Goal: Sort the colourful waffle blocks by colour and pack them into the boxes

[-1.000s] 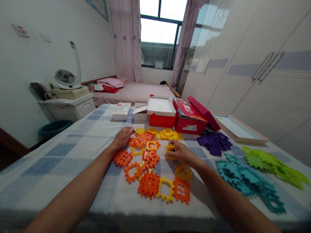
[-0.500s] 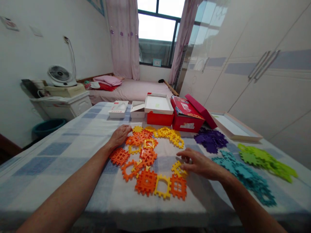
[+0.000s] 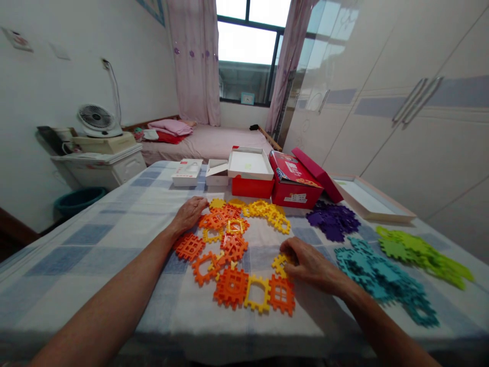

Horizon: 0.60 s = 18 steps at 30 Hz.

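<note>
The right hand (image 3: 307,265) is curled over the right part of a yellow toothed plate (image 3: 279,264); its fingers touch the plate, but the view cannot tell whether they grip it. The plate lies just beyond an orange window panel (image 3: 281,294), the right end of a row of 3 pieces along the near side, with a yellow frame (image 3: 257,307) in the middle and an orange square (image 3: 231,287) at the left.

The left hand (image 3: 190,212) rests loosely on the checked cloth (image 3: 160,300), holding nothing, its fingertips near a yellow gear piece (image 3: 217,204). Right of it and toward the near row spread overlapping orange and yellow pieces, among them an orange lattice square (image 3: 189,247). A yellow pile (image 3: 263,208) lies farther back.

Farther right on the cloth-covered worktop sit 3 more piles: purple (image 3: 332,221), teal (image 3: 385,275) and lime green (image 3: 424,257). Along the far side stand 2 white boxes, a red box (image 3: 252,187) under a white tray (image 3: 250,164), and a red carton (image 3: 296,195) with a crimson lid (image 3: 318,176) leaning against it.
</note>
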Motion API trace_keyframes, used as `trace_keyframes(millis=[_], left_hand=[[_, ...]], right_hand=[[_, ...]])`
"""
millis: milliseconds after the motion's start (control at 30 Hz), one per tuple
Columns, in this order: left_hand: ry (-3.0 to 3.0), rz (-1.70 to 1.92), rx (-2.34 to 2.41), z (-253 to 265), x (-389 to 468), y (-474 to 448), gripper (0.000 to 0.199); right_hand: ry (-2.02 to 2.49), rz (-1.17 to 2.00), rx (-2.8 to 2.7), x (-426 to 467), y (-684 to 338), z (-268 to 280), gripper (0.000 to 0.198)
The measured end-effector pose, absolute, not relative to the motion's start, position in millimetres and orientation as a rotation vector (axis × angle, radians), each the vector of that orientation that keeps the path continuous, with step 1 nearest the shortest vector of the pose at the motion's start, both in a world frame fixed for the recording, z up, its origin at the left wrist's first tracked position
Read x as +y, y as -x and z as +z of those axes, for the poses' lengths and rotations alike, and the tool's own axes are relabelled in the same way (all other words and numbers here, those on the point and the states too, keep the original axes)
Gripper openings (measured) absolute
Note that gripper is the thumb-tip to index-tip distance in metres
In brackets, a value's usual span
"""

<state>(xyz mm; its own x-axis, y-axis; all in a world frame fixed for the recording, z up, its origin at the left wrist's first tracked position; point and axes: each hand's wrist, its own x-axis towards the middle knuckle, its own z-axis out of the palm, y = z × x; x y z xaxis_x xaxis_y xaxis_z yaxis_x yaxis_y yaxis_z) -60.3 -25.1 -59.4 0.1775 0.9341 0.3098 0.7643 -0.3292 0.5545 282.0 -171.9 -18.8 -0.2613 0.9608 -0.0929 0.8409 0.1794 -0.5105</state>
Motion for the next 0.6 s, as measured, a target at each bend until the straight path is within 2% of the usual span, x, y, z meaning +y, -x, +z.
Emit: trace_keyframes(millis=[300,467,600], left_hand=[[-2.161,0.897,1.645,-63,-22,61,0.054],[-2.2,0.852,1.622,-61,-22,61,0.051],[-2.182,0.863,1.633,-60,-24,60,0.05]], right_hand=[[1.631,0.531,-2.31,-172,-282,-24,0.015],[1.584,0.396,-2.282,-170,-283,-34,0.033],[1.564,0.337,-2.198,-170,-289,-34,0.039]])
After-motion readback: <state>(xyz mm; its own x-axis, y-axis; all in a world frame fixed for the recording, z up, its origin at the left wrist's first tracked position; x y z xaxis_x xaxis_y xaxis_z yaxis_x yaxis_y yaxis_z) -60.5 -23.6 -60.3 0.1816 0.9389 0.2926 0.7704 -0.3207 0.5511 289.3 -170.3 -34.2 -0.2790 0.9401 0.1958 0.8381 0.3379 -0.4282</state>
